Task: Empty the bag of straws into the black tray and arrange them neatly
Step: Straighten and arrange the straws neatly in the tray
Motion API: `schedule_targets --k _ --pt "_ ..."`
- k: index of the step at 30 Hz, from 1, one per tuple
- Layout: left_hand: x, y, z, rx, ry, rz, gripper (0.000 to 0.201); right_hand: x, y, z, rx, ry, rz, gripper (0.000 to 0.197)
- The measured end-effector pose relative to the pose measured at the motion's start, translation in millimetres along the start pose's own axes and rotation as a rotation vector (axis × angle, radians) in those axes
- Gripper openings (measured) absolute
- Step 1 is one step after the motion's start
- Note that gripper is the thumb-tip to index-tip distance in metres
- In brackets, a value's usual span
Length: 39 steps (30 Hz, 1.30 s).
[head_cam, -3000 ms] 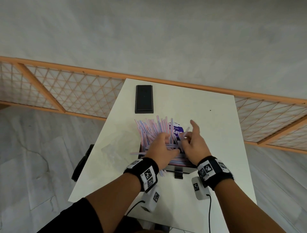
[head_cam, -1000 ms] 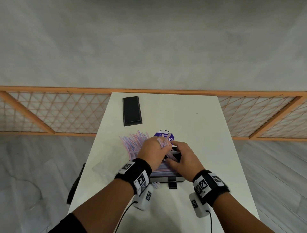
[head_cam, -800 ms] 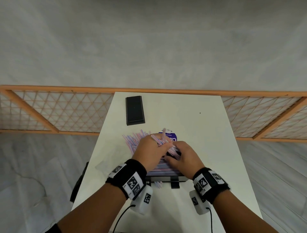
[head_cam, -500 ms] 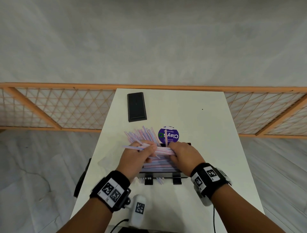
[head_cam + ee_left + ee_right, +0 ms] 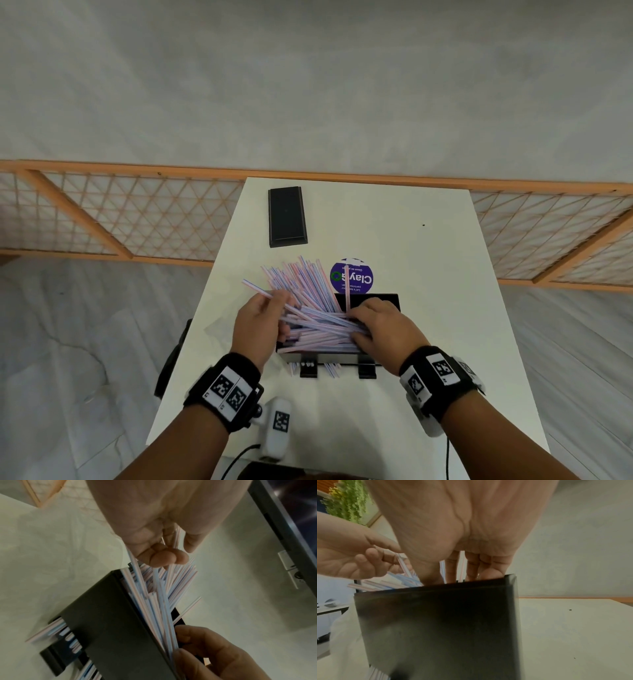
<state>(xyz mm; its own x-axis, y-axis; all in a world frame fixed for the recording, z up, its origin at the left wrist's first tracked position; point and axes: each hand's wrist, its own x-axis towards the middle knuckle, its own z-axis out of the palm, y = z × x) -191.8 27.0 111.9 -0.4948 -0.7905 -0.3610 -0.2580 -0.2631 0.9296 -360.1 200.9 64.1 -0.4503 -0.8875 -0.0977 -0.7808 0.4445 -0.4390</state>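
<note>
The black tray [image 5: 385,298] [image 5: 109,622] [image 5: 436,622] stands near the table's front, piled with pink and blue striped straws [image 5: 320,323] [image 5: 154,596] [image 5: 385,584]. My left hand [image 5: 262,318] [image 5: 159,555] [image 5: 356,561] grips a bunch of them at the tray's left end; one straw juts up and to the left from it. My right hand [image 5: 378,325] [image 5: 205,655] [image 5: 471,563] holds the straws' right ends inside the tray, fingers pointing down. More straws fan out [image 5: 298,284] over the tray's far left corner. A single straw [image 5: 346,287] stands upright by my right hand.
A round purple label [image 5: 358,277] lies just beyond the tray. A second black tray or lid [image 5: 287,216] sits at the far left of the white table [image 5: 428,260]. A clear, crumpled bag [image 5: 219,330] lies left of the tray. Beyond the table runs an orange lattice fence.
My left hand slid from the tray's middle to its left end, drawing a bunch of straws across the tray. My right hand stayed at the right end.
</note>
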Motion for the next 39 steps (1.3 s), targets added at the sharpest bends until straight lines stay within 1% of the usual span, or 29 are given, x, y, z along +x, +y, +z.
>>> schedule_targets --k 2,5,7,10,12,14,18,20,22,25,27,29,31,32,33,34,35,37,39 --pt "2.6 3.6 -2.3 0.013 0.048 0.042 0.028 -1.8 0.9 0.6 -0.030 -0.035 -0.019 0.031" --pt "7.2 10.2 -7.3 -0.021 0.100 0.111 0.028 -4.1 2.3 -0.7 -0.068 -0.068 0.008 0.029" --pt "8.3 16.7 -10.4 -0.112 0.111 0.135 0.028 -5.1 0.8 -1.5 -0.064 -0.046 0.027 0.029" --pt "2.5 26.3 -10.5 -0.243 0.071 0.143 0.025 -6.8 -2.3 -5.9 0.015 0.014 0.072 0.027" --pt "-4.3 27.7 -3.7 -0.319 0.040 0.109 0.024 -8.6 -4.1 -13.7 0.066 0.072 0.092 0.026" --pt "-11.2 22.7 8.5 -0.384 0.008 0.045 0.021 -12.0 -5.7 -23.2 0.095 0.128 0.115 0.029" --pt "-19.4 -3.5 33.7 -0.365 -0.012 -0.077 0.021 -20.1 -5.6 -37.2 0.118 0.187 0.151 0.036" --pt "-21.5 -13.6 43.3 -0.340 -0.015 -0.115 0.023 -24.5 -4.0 -38.0 0.118 0.186 0.112 0.036" --pt "-24.2 -16.5 49.0 -0.321 -0.019 -0.124 0.026 -28.5 -3.5 -34.4 0.099 0.160 0.045 0.036" --pt "-28.8 -15.6 49.7 -0.280 0.007 -0.085 0.032 -30.5 -5.2 -22.7 0.066 0.088 -0.065 0.034" --pt "-31.4 -14.1 45.1 -0.254 0.060 -0.059 0.038 -27.8 -8.5 -14.2 0.053 0.032 -0.119 0.039" --pt "-33.0 -10.6 37.2 -0.252 0.107 -0.036 0.034 -22.1 -12.5 -6.9 0.052 -0.015 -0.145 0.046" --pt "-32.5 -4.9 27.4 -0.223 0.127 -0.011 0.023 -15.1 -16.4 -0.9 0.046 -0.041 -0.165 0.047" --pt "-30.6 -3.6 21.7 -0.159 0.129 0.027 0.017 -11.6 -17.3 1.9 0.036 -0.053 -0.174 0.044" --pt "-27.9 -3.7 15.6 -0.049 0.124 0.092 0.012 -8.4 -17.1 4.7 0.023 -0.069 -0.180 0.042" --pt "-24.9 -6.0 9.0 0.099 0.099 0.179 0.010 -6.4 -15.8 7.3 0.009 -0.085 -0.177 0.041" --pt "-22.2 -9.4 2.5 0.272 0.041 0.268 0.012 -4.9 -13.9 9.5 -0.002 -0.096 -0.166 0.041" --pt "-19.0 -18.6 -7.0 0.667 -0.149 0.425 0.026 -3.0 -7.9 11.1 -0.023 -0.109 -0.142 0.041" --pt "-16.4 -29.8 -11.2 0.973 -0.335 0.547 0.046 -1.8 -2.8 9.7 -0.031 -0.123 -0.118 0.040"
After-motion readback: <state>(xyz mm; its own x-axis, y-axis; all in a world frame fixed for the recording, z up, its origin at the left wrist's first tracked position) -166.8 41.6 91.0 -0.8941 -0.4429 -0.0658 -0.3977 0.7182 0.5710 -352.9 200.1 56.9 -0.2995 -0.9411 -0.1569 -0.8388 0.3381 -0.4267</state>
